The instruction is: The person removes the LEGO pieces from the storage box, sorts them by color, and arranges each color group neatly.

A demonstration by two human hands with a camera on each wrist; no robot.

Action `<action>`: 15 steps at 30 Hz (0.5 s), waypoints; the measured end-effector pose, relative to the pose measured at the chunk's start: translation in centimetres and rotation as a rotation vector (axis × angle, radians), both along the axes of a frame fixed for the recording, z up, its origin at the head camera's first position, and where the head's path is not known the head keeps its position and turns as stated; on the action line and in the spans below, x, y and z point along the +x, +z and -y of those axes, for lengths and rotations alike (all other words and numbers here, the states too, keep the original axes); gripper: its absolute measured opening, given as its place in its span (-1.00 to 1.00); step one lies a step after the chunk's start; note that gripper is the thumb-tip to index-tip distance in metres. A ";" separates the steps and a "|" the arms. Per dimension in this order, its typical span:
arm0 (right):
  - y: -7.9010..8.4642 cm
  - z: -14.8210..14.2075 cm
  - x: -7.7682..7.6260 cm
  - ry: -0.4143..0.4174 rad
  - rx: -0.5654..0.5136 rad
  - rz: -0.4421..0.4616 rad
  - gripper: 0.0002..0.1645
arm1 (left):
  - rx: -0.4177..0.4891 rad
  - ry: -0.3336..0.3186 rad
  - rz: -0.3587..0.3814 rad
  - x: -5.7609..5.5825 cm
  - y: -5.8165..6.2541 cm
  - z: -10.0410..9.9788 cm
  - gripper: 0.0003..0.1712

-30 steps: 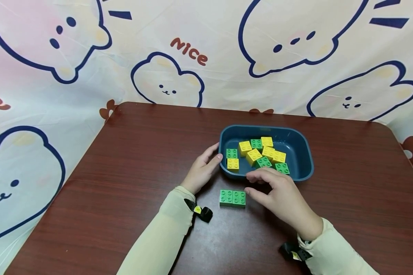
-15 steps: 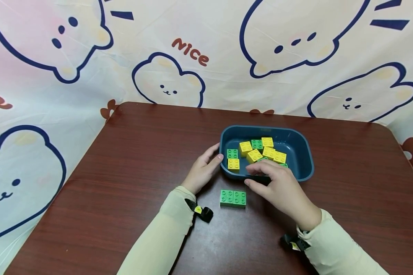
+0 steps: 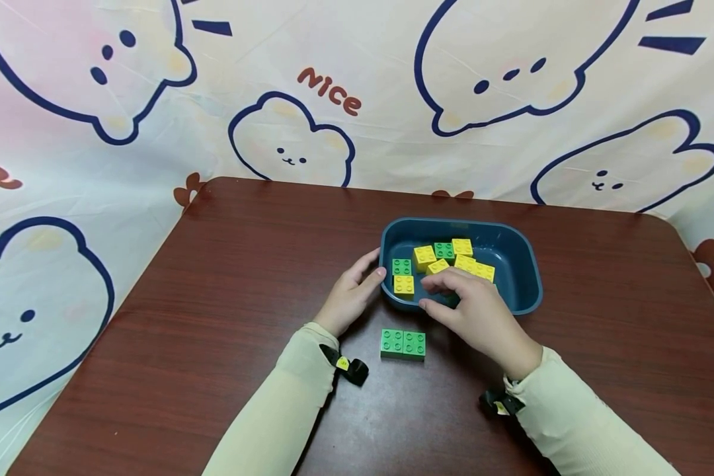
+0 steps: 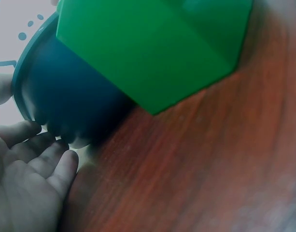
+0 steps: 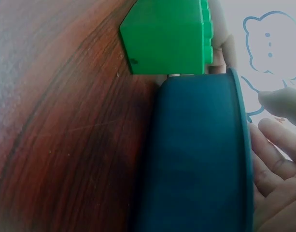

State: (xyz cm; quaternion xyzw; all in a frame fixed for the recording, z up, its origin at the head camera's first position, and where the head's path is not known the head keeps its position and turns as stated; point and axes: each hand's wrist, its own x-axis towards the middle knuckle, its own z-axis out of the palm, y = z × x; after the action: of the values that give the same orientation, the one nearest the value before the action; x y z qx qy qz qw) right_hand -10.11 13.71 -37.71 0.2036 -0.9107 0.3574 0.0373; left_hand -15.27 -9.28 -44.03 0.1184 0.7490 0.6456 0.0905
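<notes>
Left hand (image 3: 350, 291) lay relaxed against the left end of the tray (image 3: 514, 274), right hand (image 3: 478, 314) hung unclenched over bricks (image 3: 424, 258) inside, two green bricks (image 3: 403, 344) sat nearer.

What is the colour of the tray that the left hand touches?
The tray is dark blue, leaning to teal; it shows best in the head view.

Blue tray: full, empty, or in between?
In between. The tray holds yellow bricks and green bricks, but its right end shows bare floor; the right hand hides part.
</notes>
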 end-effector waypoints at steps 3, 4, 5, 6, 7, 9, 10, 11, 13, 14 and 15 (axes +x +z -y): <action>-0.1 0.1 -0.3 -0.009 0.004 0.019 -0.62 | -0.005 0.002 0.006 0.0 0.0 0.0 -0.40; -0.1 0.2 -0.4 -0.011 0.004 0.026 -0.62 | -0.006 0.003 0.007 0.0 0.0 0.0 -0.40; -0.2 0.2 -0.5 -0.013 0.003 0.032 -0.62 | -0.007 0.004 0.007 0.0 0.0 0.0 -0.40; -0.2 0.3 -0.6 -0.013 0.001 0.038 -0.62 | -0.007 0.004 0.007 0.0 0.0 -0.1 -0.40; -0.2 0.3 -0.7 -0.014 0.001 0.044 -0.62 | -0.008 0.006 0.007 0.0 0.0 -0.1 -0.40; -0.1 0.4 -0.9 -0.015 0.002 0.056 -0.62 | -0.005 0.007 0.007 -0.1 -0.1 -0.1 -0.40; -0.1 0.5 -1.0 -0.016 0.004 0.060 -0.62 | -0.004 0.007 0.007 -0.1 0.0 -0.1 -0.40; -0.1 0.5 -1.1 -0.017 0.008 0.065 -0.62 | -0.003 0.006 0.008 -0.1 0.0 -0.1 -0.40; -0.1 0.6 -1.3 -0.020 0.016 0.075 -0.61 | -0.004 0.007 0.009 -0.1 0.0 -0.1 -0.40; 0.0 0.6 -1.4 -0.021 0.019 0.081 -0.61 | -0.005 0.007 0.009 -0.1 0.0 -0.1 -0.40; 0.0 0.7 -1.5 -0.023 0.021 0.089 -0.60 | -0.005 0.007 0.009 -0.1 0.0 -0.1 -0.40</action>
State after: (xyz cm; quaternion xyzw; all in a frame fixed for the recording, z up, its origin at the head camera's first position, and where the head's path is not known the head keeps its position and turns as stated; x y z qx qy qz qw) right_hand -11.56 13.03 -37.72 0.1775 -0.9174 0.3561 -0.0014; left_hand -15.32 -9.20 -44.04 0.1127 0.7507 0.6445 0.0918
